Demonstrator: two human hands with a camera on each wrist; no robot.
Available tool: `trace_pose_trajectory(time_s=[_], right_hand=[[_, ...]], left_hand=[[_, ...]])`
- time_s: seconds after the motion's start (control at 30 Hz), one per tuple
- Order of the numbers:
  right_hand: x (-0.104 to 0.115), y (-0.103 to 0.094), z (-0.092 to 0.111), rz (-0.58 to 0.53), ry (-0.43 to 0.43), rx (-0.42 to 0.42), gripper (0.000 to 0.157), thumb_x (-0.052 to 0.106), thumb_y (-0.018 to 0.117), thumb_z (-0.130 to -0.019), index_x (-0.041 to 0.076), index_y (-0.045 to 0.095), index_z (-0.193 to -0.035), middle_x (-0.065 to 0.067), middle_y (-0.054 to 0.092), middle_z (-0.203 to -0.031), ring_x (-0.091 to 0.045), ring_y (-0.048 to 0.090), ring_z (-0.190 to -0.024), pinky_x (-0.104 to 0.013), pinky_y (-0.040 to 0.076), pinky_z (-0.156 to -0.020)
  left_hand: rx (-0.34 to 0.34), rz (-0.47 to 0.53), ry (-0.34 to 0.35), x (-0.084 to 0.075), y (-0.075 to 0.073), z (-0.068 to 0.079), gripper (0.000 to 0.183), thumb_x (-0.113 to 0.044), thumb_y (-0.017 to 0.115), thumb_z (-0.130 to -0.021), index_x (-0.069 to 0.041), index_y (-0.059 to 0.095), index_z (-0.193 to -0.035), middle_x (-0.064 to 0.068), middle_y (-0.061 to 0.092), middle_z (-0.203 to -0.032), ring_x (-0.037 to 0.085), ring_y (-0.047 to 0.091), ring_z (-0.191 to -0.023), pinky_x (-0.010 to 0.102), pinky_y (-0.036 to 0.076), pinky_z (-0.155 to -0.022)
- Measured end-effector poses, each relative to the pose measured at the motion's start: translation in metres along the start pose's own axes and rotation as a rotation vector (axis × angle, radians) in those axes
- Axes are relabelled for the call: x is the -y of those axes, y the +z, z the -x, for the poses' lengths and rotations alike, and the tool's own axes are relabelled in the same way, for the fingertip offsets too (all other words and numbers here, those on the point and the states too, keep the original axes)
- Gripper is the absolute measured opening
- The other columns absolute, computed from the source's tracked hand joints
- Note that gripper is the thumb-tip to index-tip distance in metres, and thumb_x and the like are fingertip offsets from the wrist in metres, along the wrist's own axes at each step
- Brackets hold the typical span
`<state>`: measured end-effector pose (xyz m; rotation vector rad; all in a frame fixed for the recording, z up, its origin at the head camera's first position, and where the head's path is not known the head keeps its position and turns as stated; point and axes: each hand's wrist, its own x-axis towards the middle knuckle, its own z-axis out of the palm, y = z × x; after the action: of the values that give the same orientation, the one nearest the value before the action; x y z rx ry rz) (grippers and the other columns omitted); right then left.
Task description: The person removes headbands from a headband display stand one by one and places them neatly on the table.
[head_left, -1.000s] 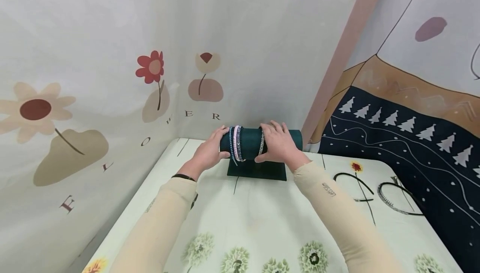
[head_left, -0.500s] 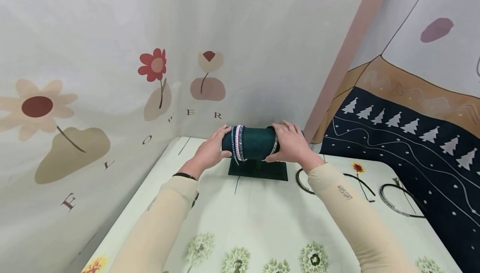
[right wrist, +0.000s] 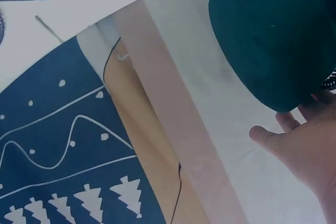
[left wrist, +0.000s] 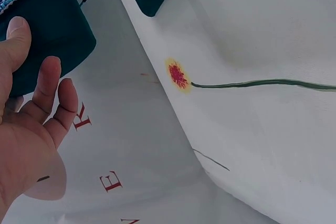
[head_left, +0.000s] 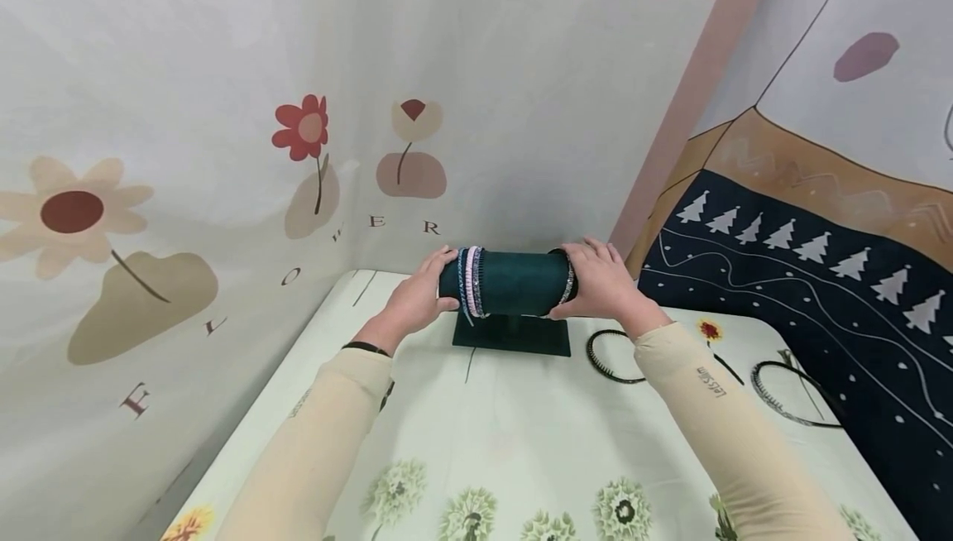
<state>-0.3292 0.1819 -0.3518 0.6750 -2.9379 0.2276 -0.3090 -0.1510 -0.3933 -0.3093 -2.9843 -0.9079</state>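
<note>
In the head view, a dark green velvet roll stand [head_left: 521,283] sits at the back of the table. Around its left end are several headbands close together, a pink one [head_left: 470,280] among blue and dark ones. My left hand [head_left: 413,301] grips that end, thumb in front and fingers over the top. Towards the right end, my right hand [head_left: 603,284] holds a glittery silver headband [head_left: 570,280] that still sits round the roll. The left wrist view shows my left thumb and fingers about the roll's end [left wrist: 63,30]. In the right wrist view my right fingers [right wrist: 310,109] are partly hidden.
A toothed black headband [head_left: 596,359] lies on the table right of the stand. Further right lie a silver-and-black headband [head_left: 774,409] and another black one [head_left: 728,367], partly behind my sleeve. Curtains [head_left: 521,94] border the table's back and left side.
My right hand has moved right along the roll, and the silver headband with it. More of the toothed black headband now shows beside my forearm. My left hand stays at the roll's left end.
</note>
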Motion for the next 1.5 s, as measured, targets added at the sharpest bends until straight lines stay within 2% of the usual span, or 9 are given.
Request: trace_pose_trajectory(time_s=[0.43,0.8,1.23,1.5], right_hand=[[0.004,0.005,-0.006,0.009,-0.004,0.015,0.125,0.062,0.092,-0.075,0.007,0.030,-0.168,-0.016,0.036,-0.173,-0.043,0.016,-0.165,-0.068,0.012,-0.134],[0.012,0.004,-0.007,-0.014,-0.015,0.017,0.122,0.057,0.092,-0.078,0.007,0.027,-0.169,-0.016,0.035,-0.174,-0.043,0.015,-0.165,-0.068,0.012,-0.134],[0.019,0.008,-0.012,0.044,-0.043,0.041,0.125,0.056,0.094,-0.076,0.007,0.026,-0.169,-0.016,0.031,-0.175,-0.041,0.014,-0.166,-0.066,0.011,-0.135],[0.020,0.007,-0.012,0.071,-0.081,0.084,0.130,0.054,0.094,-0.078,0.007,0.016,-0.172,-0.016,0.028,-0.177,-0.043,0.014,-0.166,-0.069,0.008,-0.135]], left_hand=[[0.001,-0.008,-0.009,0.002,0.002,-0.002,0.092,-0.028,0.077,-0.101,-0.030,0.017,-0.171,-0.004,0.008,-0.183,0.041,0.038,-0.159,0.061,0.039,-0.127],[-0.006,-0.002,0.000,0.002,0.001,-0.001,0.092,-0.028,0.076,-0.101,-0.030,0.017,-0.172,-0.004,0.008,-0.183,0.041,0.038,-0.159,0.061,0.039,-0.127],[-0.009,0.006,0.002,0.002,0.003,0.000,0.092,-0.026,0.076,-0.101,-0.030,0.017,-0.172,-0.003,0.008,-0.183,0.042,0.039,-0.158,0.062,0.040,-0.126],[-0.015,0.006,0.012,0.004,0.004,-0.002,0.092,-0.027,0.076,-0.102,-0.029,0.016,-0.172,-0.003,0.007,-0.183,0.042,0.040,-0.157,0.063,0.039,-0.126]])
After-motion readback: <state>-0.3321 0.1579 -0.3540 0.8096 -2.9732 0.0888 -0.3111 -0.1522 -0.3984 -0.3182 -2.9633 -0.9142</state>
